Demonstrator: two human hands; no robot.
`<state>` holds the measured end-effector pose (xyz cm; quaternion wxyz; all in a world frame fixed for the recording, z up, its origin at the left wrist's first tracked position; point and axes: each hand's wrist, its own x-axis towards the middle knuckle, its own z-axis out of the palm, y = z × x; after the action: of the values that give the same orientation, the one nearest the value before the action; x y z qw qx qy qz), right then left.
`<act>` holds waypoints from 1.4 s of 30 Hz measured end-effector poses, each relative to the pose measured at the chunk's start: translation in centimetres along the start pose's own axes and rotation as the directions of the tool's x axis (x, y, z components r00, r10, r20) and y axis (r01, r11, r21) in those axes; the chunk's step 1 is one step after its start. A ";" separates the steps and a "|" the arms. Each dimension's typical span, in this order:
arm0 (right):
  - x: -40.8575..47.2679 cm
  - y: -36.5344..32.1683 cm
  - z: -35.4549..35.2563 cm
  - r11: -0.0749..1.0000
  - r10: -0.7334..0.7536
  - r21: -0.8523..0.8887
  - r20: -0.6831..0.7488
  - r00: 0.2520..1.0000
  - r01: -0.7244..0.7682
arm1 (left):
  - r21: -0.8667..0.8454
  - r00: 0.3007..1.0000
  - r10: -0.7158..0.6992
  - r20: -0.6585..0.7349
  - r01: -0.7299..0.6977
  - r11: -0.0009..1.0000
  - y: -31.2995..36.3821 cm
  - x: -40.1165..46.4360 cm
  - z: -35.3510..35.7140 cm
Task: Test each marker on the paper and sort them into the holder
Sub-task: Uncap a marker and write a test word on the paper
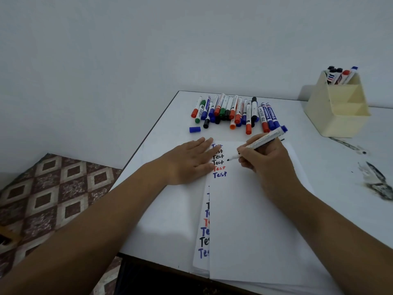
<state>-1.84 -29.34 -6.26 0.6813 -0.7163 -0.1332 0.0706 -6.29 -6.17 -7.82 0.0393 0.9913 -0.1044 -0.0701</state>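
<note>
My right hand (263, 158) grips an uncapped blue marker (260, 142), its dark tip just above the white paper (251, 220) beside a column of "Test" words. My left hand (189, 160) lies flat, fingers straight, pressing the paper's upper left edge. The marker's blue cap (194, 129) lies loose on the table. A pile of several capped markers (231, 111) in red, blue, green and black lies beyond the paper. The cream holder (340, 111) stands at the far right, with several markers (341, 75) upright in its back compartment.
The white table (331, 158) carries dark ink smears (376, 177) at its right side. More written sheets (203, 231) stick out under the top paper. The table's left edge drops to a patterned tiled floor (53, 188). A plain wall stands behind.
</note>
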 end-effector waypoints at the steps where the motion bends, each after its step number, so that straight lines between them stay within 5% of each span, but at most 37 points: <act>1: 0.3 -0.3 -0.2 0.993 0.037 0.109 -0.008 0.999 -0.035 | 0.005 1.000 0.004 -0.004 -0.003 1.000 0.0 0.0 0.0; 7: 1.8 -0.9 -1.5 0.853 0.180 0.499 -0.011 0.984 -0.151 | -0.030 0.999 0.019 -0.038 -0.020 0.999 0.0 -0.2 0.0; 11: 1.9 -0.4 -2.0 0.773 0.215 0.615 -0.023 0.976 -0.156 | -0.123 0.983 0.005 -0.185 -0.028 0.992 -0.3 -0.2 0.2; 14: 2.0 0.0 -2.2 0.819 0.183 0.553 0.003 0.983 -0.154 | -0.302 0.922 -0.173 -0.347 0.065 0.951 -0.6 0.8 -0.2; 17: 1.9 0.3 -2.2 0.869 0.155 0.473 0.017 0.988 -0.145 | -0.290 0.822 -0.303 -0.483 0.177 0.941 -1.8 2.0 -0.8; 24: 1.8 0.3 -2.5 0.869 0.121 0.473 0.083 0.989 -0.146 | -0.228 0.791 -0.422 -0.442 0.356 0.906 -3.5 4.7 -1.3; 33: 1.7 0.2 -1.7 0.956 0.082 0.279 0.056 0.995 -0.094 | -0.543 0.813 -0.360 -0.458 0.065 0.837 -2.4 3.4 -1.4; 42: 1.4 0.3 -1.3 0.996 -0.005 0.093 0.087 0.996 -0.004 | -0.427 0.856 -0.238 -0.459 0.023 0.904 -1.4 2.8 -1.9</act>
<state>-0.09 -30.19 -6.41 0.7075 -0.6799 -0.1596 0.1079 -2.98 -5.27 -6.47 0.2653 0.9497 -0.0047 0.1665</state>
